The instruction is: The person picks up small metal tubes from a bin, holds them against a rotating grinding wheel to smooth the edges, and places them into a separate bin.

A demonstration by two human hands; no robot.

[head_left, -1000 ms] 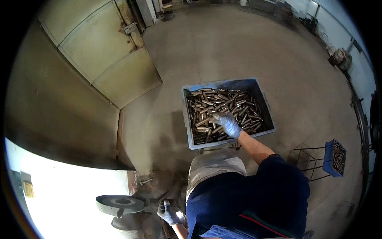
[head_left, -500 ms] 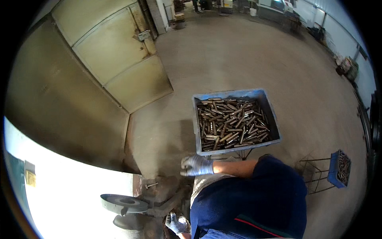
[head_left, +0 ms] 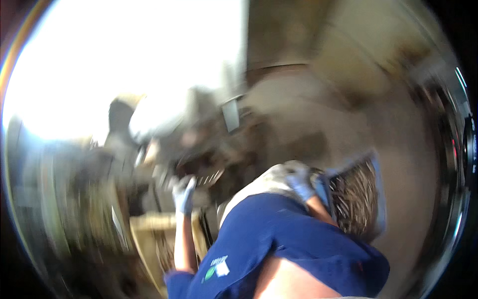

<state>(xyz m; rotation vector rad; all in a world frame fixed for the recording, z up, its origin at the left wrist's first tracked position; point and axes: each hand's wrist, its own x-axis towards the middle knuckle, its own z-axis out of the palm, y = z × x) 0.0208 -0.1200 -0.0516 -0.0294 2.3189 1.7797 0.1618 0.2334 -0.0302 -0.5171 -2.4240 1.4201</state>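
My left hand (head_left: 183, 195), in a pale blue-grey glove, is raised in front of dark machinery (head_left: 234, 144). A few shiny slivers of metal (head_left: 210, 178) show just beside it. Motion smears its fingers, so I cannot make out whether anything is in them. Gloved as well, my right hand (head_left: 299, 182) hangs at the light-coloured cloth on my front, next to the blue crate (head_left: 381, 199). Its fingers are blurred too. Short metal rods (head_left: 353, 197) fill that crate in a loose heap.
A yellowish box (head_left: 141, 238) with thin pieces inside stands below my left forearm. Bright white glare (head_left: 164, 45) covers the upper left. A large tan door panel (head_left: 368, 45) is at the upper right, beyond the bare concrete floor (head_left: 294, 94).
My view has swung sharply left. The rod crate now sits at the right, and the yellowish box has come into view. My left hand shows higher in the picture; the right stays near the crate.
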